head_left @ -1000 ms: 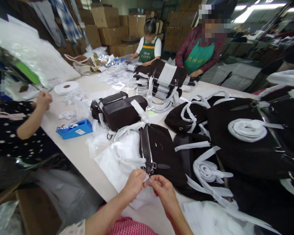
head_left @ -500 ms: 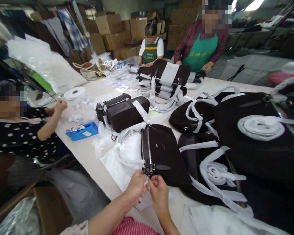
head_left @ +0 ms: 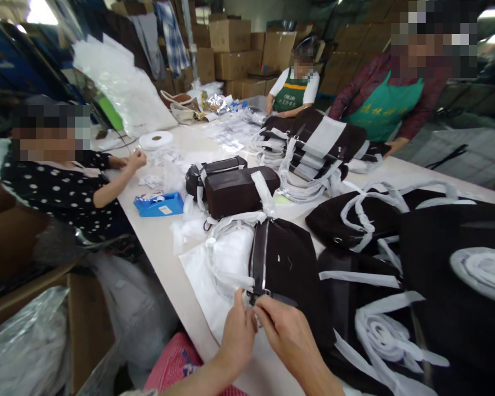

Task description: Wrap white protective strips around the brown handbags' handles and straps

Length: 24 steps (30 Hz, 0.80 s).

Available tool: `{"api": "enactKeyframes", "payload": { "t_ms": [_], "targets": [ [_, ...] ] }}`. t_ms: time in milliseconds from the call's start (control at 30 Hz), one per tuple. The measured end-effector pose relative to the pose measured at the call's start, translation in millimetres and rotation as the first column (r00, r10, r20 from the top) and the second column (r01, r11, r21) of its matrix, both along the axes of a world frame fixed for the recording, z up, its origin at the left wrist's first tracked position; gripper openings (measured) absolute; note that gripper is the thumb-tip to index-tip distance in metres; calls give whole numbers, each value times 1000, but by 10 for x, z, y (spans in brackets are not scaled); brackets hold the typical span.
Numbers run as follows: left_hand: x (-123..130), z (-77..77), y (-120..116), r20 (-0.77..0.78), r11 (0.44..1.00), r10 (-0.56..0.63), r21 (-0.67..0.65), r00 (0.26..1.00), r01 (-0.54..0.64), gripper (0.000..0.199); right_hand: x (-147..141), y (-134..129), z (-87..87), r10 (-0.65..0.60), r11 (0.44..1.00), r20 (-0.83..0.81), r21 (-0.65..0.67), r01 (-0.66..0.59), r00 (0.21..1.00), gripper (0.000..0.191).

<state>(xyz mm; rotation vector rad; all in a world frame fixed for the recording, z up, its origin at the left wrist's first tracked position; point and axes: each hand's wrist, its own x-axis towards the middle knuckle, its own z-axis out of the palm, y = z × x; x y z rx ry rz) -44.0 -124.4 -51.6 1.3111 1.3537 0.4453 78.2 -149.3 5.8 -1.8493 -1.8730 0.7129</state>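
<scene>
A dark brown bag (head_left: 295, 269) lies in front of me, its silver zipper (head_left: 259, 256) running toward my hands. White-wrapped straps (head_left: 216, 269) loop out from its left side. My left hand (head_left: 238, 329) is closed in a pinch at the near end of the zipper, beside metal hardware. Fingers bent, my right hand (head_left: 291, 330) pinches right next to it, thumb and fingertips almost touching the left ones. A small pale bit shows between the fingertips, too small to name. Under the straps and bag rests a white sheet (head_left: 198, 286).
Wrapped dark bags (head_left: 355, 308) crowd the right side, and more are stacked (head_left: 313, 137) farther back. A blue tape dispenser (head_left: 159, 204) and a white roll (head_left: 155, 139) stand on the left. Three other people work around the table (head_left: 148, 236). An open carton (head_left: 91, 324) sits at lower left.
The view has swung right-to-left across the scene, so most things appear farther right. My right hand has turned its back upward; both hands stay at the bag's zipper end.
</scene>
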Motion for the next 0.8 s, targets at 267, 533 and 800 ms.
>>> {"api": "enactKeyframes", "payload": {
  "t_ms": [267, 533, 800],
  "targets": [
    [41, 5, -112, -7, 989, 124, -81, 992, -125, 57, -56, 1136, 131, 674, 724, 228, -396, -565, 703, 30],
    [-5, -9, -159, -92, 990, 119, -72, 989, -125, 62, -354, 1263, 15, 800, 543, 174, -616, -571, 574, 30],
    [-21, 35, -197, -114, 997, 56, -37, 992, -61, 54, -438, 1361, -161, 819, 326, -21, -805, -495, 574, 21]
  ]
}}
